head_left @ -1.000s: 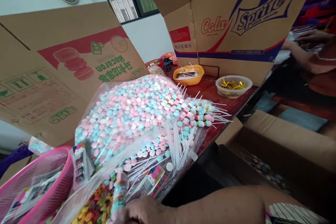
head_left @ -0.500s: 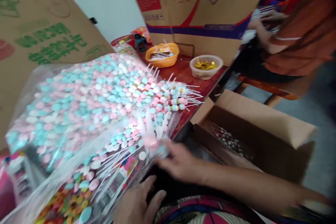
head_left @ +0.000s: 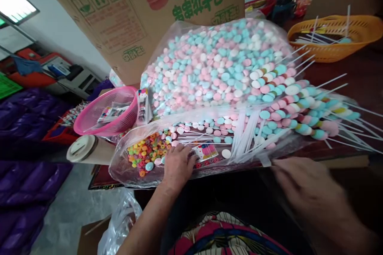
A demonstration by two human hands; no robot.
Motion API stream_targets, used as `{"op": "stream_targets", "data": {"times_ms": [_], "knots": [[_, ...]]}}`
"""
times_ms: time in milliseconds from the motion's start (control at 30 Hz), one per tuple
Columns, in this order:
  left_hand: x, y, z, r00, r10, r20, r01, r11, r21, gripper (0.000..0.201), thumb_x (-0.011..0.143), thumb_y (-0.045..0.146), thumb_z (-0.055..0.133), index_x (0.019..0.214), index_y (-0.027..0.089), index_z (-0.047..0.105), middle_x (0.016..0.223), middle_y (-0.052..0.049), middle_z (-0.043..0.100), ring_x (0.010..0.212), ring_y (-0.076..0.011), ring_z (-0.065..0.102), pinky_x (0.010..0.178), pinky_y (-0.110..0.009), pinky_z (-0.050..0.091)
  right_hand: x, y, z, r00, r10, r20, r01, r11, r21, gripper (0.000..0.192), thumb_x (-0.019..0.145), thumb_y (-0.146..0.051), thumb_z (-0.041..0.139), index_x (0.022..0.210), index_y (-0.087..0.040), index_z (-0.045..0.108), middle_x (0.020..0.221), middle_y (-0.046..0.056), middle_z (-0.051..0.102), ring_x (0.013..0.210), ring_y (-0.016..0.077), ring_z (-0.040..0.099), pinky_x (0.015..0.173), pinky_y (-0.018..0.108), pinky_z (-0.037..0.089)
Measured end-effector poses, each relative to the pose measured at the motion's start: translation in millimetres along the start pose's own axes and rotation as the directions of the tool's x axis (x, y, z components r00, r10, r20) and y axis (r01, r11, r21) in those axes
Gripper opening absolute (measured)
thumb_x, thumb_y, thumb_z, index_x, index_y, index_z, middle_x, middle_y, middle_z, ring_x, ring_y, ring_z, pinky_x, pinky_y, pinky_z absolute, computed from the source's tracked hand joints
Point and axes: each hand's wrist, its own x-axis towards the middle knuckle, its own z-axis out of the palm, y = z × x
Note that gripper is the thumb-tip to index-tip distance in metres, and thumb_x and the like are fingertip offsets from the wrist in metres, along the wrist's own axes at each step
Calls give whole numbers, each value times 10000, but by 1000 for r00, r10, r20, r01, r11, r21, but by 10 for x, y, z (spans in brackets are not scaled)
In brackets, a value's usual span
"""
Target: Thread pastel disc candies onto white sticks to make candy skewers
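The tabletop (head_left: 324,69) is dark red and crowded. On it lies a big clear bag (head_left: 203,71) of pink, blue and white candies; skewered candies (head_left: 278,107) lie at its right end. Behind stands a cardboard box (head_left: 167,28), before a pale wall (head_left: 82,34). A pink basket (head_left: 80,121) and a cup (head_left: 101,152) are at the left, and the floor (head_left: 74,199) is grey. The left hand (head_left: 178,163) rests just beside the ring candies (head_left: 152,143); I cannot tell whether its grip holds something. The right hand (head_left: 311,179), near the front edge, is blurred, so its grip is also unclear. The window (head_left: 14,4) and some skewer ends are cut off. The purple things (head_left: 26,195) are hard to make out.
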Motion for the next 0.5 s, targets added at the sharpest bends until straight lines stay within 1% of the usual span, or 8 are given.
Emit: {"op": "stream_targets", "data": {"times_ms": [33, 100, 167, 233, 300, 367, 433, 500], "knots": [[48, 5, 25, 999, -16, 28, 16, 1000, 20, 255, 808, 362, 592, 985, 190, 658, 965, -96, 645, 947, -267, 573, 846, -417, 427, 77, -81, 105, 997, -69, 24, 70, 997, -42, 170, 894, -299, 500, 837, -210, 633, 766, 63, 617, 763, 202, 539, 729, 373, 395], [142, -21, 59, 997, -35, 71, 34, 999, 23, 321, 768, 425, 627, 978, 184, 652, 969, -107, 635, 949, -294, 560, 830, -444, 413, 277, -270, 391, 975, -124, 182, 139, 988, -72, 233, 899, -238, 470, 735, -195, 630, 705, 58, 600, 729, 193, 514, 703, 358, 363], [219, -83, 76, 995, -24, 101, 26, 1000, -15, 256, 774, 399, 624, 901, 180, 659, 932, -95, 647, 913, -285, 572, 817, -444, 399, 495, -414, 697, 926, -138, 351, 175, 982, -77, 262, 889, -199, 457, 684, -187, 620, 698, 57, 603, 732, 189, 504, 689, 340, 345], [265, -154, 73, 993, 10, 122, -2, 998, -67, 156, 794, 331, 607, 811, 186, 660, 866, -61, 665, 863, -249, 592, 815, -415, 390, 688, -449, 929, 889, -120, 441, 189, 975, -114, 234, 858, -163, 478, 673, -180, 620, 707, 67, 619, 747, 201, 508, 678, 336, 337], [270, -207, 49, 991, 44, 123, -31, 994, -107, 122, 814, 287, 585, 777, 196, 658, 837, -33, 674, 852, -216, 599, 821, -375, 386, 826, -387, 1040, 891, -76, 447, 167, 971, -168, 209, 836, -133, 483, 695, -166, 634, 736, 91, 634, 766, 219, 515, 674, 340, 341], [240, -230, 13, 991, 89, 101, -74, 987, -145, 128, 843, 256, 544, 810, 200, 655, 838, -26, 678, 867, -197, 599, 842, -354, 379, 892, -304, 1050, 914, -40, 403, 129, 972, -197, 195, 845, -140, 469, 792, -148, 656, 827, 114, 647, 811, 232, 521, 694, 344, 358], [197, -224, -15, 985, 168, 42, -158, 971, -182, 158, 870, 214, 487, 846, 197, 642, 845, -24, 682, 865, -182, 596, 902, -366, 355, 890, -270, 1021, 937, -64, 344, 122, 981, -148, 212, 851, -203, 493, 979, -129, 645, 983, 126, 638, 912, 245, 515, 752, 351, 376], [169, -204, -13, 966, 256, -24, -256, 947, -193, 180, 874, 172, 448, 838, 188, 624, 822, -22, 679, 822, -171, 595, 981, -405, 303, 849, -303, 1015, 935, -116, 335, 147, 987, -66, 292, 825, -241, 538, 1087, -134, 610, 1054, 115, 618, 970, 250, 499, 804, 362, 375]]}}
